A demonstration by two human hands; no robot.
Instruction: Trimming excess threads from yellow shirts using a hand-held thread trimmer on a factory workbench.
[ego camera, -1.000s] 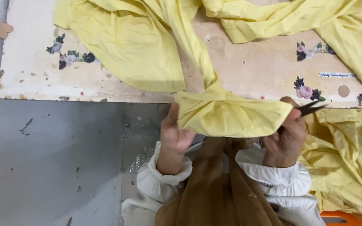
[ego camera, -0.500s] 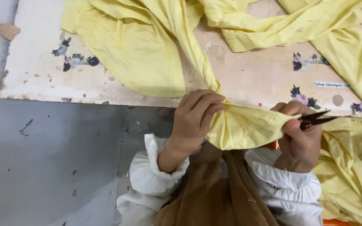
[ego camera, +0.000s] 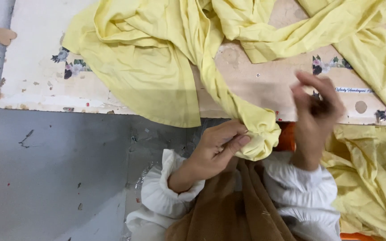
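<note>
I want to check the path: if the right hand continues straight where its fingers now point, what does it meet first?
Probably the worn white board with flower prints: the right hand is raised and blurred, fingers pointing up-left over its bare part. Beyond that lies the yellow fabric. Depth is unclear.

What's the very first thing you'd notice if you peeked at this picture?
The big pale yellow cloth catches the eye first: it sprawls over the worn white board with small flower prints and hangs off its near edge. At the bottom middle, the left hand pinches a bunched end of that cloth, while the right hand, blurred, is raised above the board beside it.
</note>
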